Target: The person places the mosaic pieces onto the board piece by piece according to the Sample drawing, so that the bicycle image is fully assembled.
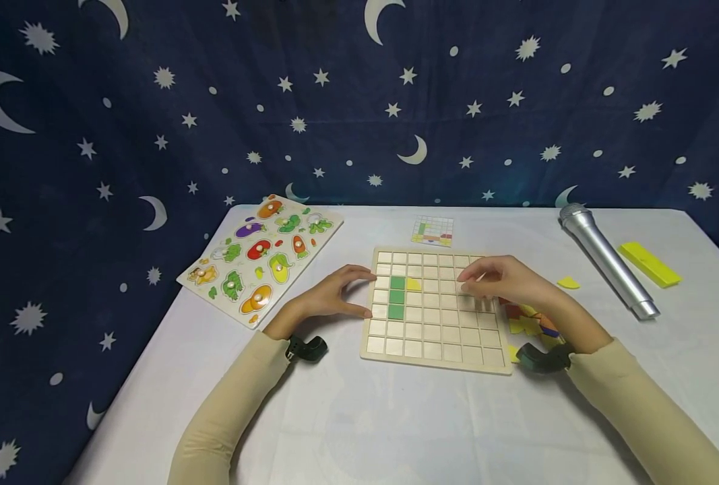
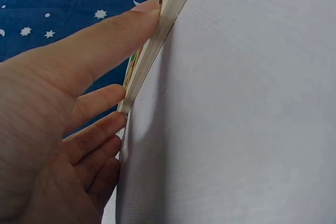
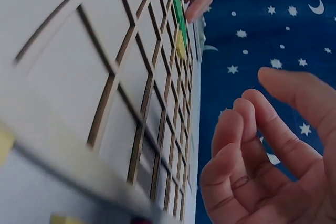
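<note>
A wooden grid board (image 1: 441, 333) lies flat on the white table. Three green squares (image 1: 397, 297) form a column in its left part, and a yellow square (image 1: 414, 284) sits right of the top one. My left hand (image 1: 329, 294) touches the board's left edge with thumb and fingertips, its fingers fairly straight in the left wrist view. Over the board's right side hovers my right hand (image 1: 507, 281), fingers loosely bent and the thumb apart. Nothing shows between them in the right wrist view. Colored pieces (image 1: 532, 325) lie beside the board, partly hidden under my right wrist.
Behind the board lies a small pattern card (image 1: 432, 230). A vegetable puzzle board (image 1: 250, 273) is at the left. To the right are a single yellow piece (image 1: 568, 283), a silver microphone (image 1: 610, 263) and a yellow block-like object (image 1: 649, 264). A starry dark blue cloth (image 1: 347, 101) hangs behind.
</note>
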### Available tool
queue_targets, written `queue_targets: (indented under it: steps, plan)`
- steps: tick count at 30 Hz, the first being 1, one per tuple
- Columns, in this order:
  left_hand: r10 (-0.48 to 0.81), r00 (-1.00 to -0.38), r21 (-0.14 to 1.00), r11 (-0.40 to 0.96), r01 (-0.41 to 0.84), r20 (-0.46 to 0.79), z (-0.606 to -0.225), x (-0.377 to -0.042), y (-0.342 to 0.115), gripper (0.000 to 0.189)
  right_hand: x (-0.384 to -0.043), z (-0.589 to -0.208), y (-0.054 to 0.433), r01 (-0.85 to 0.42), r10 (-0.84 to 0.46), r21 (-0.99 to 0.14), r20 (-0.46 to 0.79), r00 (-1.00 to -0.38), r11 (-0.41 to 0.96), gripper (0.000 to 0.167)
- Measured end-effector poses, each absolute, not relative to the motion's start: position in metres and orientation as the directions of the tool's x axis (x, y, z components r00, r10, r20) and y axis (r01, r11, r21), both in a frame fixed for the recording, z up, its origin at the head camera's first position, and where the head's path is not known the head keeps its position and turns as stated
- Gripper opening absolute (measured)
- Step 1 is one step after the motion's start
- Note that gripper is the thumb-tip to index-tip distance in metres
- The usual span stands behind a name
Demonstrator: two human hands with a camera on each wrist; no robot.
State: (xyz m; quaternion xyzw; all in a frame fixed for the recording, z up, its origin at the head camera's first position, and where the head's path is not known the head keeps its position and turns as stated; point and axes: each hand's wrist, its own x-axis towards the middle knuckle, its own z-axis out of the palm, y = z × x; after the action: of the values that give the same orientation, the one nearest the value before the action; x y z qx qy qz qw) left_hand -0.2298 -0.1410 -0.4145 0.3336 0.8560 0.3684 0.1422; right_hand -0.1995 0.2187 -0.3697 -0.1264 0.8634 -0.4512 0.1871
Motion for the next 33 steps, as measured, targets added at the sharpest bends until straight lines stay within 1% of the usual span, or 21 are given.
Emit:
queue_targets:
  steps: [7, 14, 20, 23, 27, 33]
  plan:
    - [0.673, -0.739, 0.731, 0.507, 0.457, -0.005, -0.414, -0.230, -0.141, 0.071, -0.192, -0.374, 0.238, -0.027, -0.367, -0.823, -0.223, -0.903, 0.567, 0.037]
    - [0.677, -0.736, 0.731, 0.500, 0.464, 0.004, -0.415, -0.231, -0.141, 0.071, -0.186, -0.379, 0.258, 0.028, -0.315, -0.800, -0.268, -0.910, 0.599, 0.040]
    - [0.676, -0.737, 0.734, 0.497, 0.464, 0.008, -0.415, -0.230, -0.142, 0.071, -0.180, -0.385, 0.274, -0.034, -0.338, -0.816, -0.201, -0.919, 0.577, 0.033]
    - [0.676, -0.737, 0.734, 0.495, 0.465, 0.010, -0.414, -0.229, -0.142, 0.071, -0.177, -0.387, 0.279, -0.031, -0.334, -0.820, -0.199, -0.921, 0.572, 0.034]
    - [0.679, -0.734, 0.725, 0.496, 0.479, 0.021, -0.415, -0.229, -0.142, 0.071, -0.174, -0.389, 0.285, -0.020, -0.303, -0.798, -0.206, -0.931, 0.603, 0.038]
    - [0.679, -0.734, 0.719, 0.500, 0.483, 0.020, -0.415, -0.230, -0.142, 0.071, -0.171, -0.390, 0.296, -0.019, -0.273, -0.773, -0.200, -0.941, 0.634, 0.037]
